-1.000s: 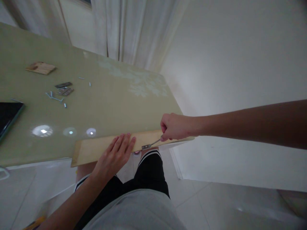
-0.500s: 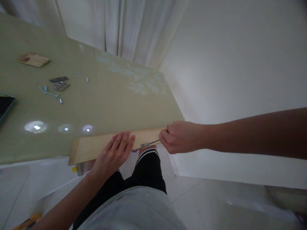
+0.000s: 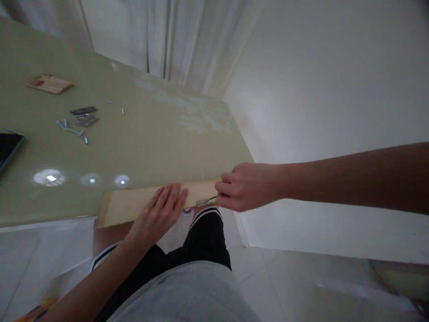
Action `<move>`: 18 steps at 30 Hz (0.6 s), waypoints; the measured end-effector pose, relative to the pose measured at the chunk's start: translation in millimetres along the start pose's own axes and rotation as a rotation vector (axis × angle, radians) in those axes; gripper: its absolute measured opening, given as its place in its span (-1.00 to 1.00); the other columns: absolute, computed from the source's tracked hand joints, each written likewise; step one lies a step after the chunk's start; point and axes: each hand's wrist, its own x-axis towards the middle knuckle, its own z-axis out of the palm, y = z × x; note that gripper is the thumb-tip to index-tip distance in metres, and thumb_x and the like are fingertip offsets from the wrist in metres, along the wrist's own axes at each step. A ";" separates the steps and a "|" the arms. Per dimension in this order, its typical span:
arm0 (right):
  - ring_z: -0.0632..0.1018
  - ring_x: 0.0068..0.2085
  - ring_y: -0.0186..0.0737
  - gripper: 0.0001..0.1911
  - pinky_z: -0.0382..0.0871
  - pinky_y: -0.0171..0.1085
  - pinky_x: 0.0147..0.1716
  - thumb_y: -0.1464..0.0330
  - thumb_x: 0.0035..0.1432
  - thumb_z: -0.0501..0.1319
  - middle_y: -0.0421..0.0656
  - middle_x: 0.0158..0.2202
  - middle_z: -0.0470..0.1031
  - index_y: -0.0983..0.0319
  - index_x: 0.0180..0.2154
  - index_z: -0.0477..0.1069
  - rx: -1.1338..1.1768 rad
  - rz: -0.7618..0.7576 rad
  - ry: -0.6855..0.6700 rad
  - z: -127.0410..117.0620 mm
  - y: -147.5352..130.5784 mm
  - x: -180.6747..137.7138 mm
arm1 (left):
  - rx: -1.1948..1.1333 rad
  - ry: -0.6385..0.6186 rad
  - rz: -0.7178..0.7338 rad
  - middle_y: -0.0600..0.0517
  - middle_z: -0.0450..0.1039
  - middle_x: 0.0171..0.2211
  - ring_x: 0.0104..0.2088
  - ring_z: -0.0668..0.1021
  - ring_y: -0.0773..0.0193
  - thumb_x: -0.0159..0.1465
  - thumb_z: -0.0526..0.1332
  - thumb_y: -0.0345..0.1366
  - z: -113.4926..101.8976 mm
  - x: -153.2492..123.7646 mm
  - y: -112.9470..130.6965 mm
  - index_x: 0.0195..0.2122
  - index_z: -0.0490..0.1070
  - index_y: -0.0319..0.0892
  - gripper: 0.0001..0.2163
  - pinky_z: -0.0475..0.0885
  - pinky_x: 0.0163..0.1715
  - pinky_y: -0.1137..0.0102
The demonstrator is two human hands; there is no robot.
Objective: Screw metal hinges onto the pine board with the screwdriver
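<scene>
A pale wooden board (image 3: pixel 125 203) lies along the table's front edge, its left end overhanging. My left hand (image 3: pixel 161 210) rests flat on the board near its middle, fingers stretched out. Close to the board's near edge sits a small metal hinge (image 3: pixel 202 202), right of my left fingertips. My right hand (image 3: pixel 236 188) is closed around a screwdriver (image 3: pixel 212 198); only its thin shaft shows, reaching toward the hinge, and the handle is hidden in the fist.
On the green-topped table (image 3: pixel 161 147) lie several screws (image 3: pixel 72 129), metal hinges (image 3: pixel 86 120) and a small wood piece (image 3: pixel 49 83). A dark device (image 3: pixel 10 150) is at the left edge. A white wall (image 3: pixel 328 112) bounds the right side; a curtain (image 3: pixel 187 40) hangs behind.
My right hand has shifted slightly left and up, covering more of the shaft. My left hand stays on the board. One of my legs has moved left beneath the board.
</scene>
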 end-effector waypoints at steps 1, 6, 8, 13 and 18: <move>0.54 -0.41 -0.24 -0.76 0.08 -0.28 -0.55 0.50 0.43 0.06 -0.12 -0.34 0.56 0.23 -0.22 0.48 -0.061 -0.077 0.041 0.8 -0.9 -0.7 | -0.007 0.002 -0.002 -0.37 0.37 0.33 0.26 0.53 -0.16 0.43 0.09 -0.50 1.0 -0.7 0.1 0.35 0.33 -0.35 -0.54 0.45 0.25 0.02; 0.47 -0.52 -0.28 -0.78 0.08 -0.30 -0.54 0.46 0.40 0.11 -0.13 -0.46 0.55 0.24 -0.26 0.51 0.022 0.024 -0.014 5.7 0.3 2.1 | -0.111 0.005 -0.049 -0.37 0.33 0.36 0.32 0.46 -0.16 0.42 0.10 -0.51 2.5 -3.4 1.6 0.45 0.18 -0.30 -0.44 0.38 0.31 -0.01; 0.48 -0.50 -0.27 -0.85 0.13 -0.30 -0.51 0.38 0.36 0.21 -0.11 -0.46 0.57 0.24 -0.24 0.55 0.243 0.362 -0.096 6.8 3.7 6.0 | -0.145 0.006 -0.063 -0.37 0.32 0.37 0.34 0.45 -0.15 0.42 0.10 -0.52 1.3 -3.3 2.2 0.50 0.07 -0.27 -0.39 0.37 0.33 -0.02; 0.54 -0.42 -0.25 -0.76 0.23 -0.30 -0.44 0.21 0.26 0.32 -0.12 -0.46 0.60 0.24 -0.37 0.57 0.815 0.923 -0.214 9.4 16.9 12.1 | -0.124 -0.018 -0.062 -0.37 0.33 0.36 0.33 0.46 -0.13 0.43 0.05 -0.53 -2.1 -1.7 2.6 0.52 -0.01 -0.27 -0.37 0.42 0.28 -0.01; 0.54 -0.34 -0.22 -0.60 0.15 -0.31 -0.46 0.24 0.13 0.46 -0.13 -0.26 0.62 0.19 -0.02 0.51 0.485 0.465 -0.104 6.2 18.3 3.8 | -0.106 -0.007 -0.052 -0.35 0.33 0.36 0.33 0.46 -0.13 0.42 0.06 -0.53 -2.5 -1.3 1.1 0.48 0.12 -0.28 -0.42 0.41 0.29 0.00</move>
